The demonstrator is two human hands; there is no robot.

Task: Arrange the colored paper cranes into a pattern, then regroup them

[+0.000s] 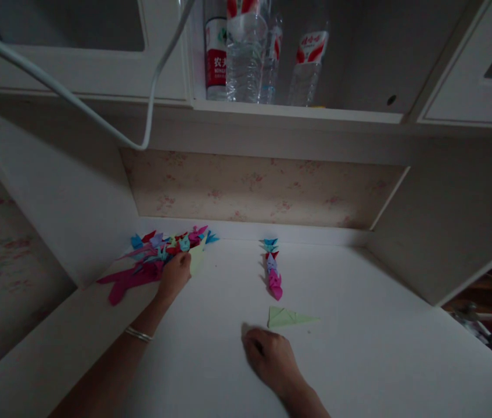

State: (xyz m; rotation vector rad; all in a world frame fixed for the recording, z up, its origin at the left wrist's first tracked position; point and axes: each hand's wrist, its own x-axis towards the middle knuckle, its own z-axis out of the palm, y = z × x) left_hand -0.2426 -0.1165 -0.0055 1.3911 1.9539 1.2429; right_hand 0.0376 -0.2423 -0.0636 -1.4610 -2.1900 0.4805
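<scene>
At the back left of the white desk, my left hand has its fingers closed against a pile of folded coloured paper cranes. A pale green folded paper touches its fingertips; whether they grip this paper or a piece in the pile is hidden. My right hand rests on the desk in a loose fist, and nothing shows in it. Just beyond it lies another light green folded paper, narrowing to a point on the right. Farther back, several small folded paper pieces, blue, red, lilac and magenta, form a line.
Overhead, an open shelf holds clear plastic bottles and a red-and-white can. A white bent lamp arm or cable hangs at upper left. Side panels and a flowered back wall enclose the desk.
</scene>
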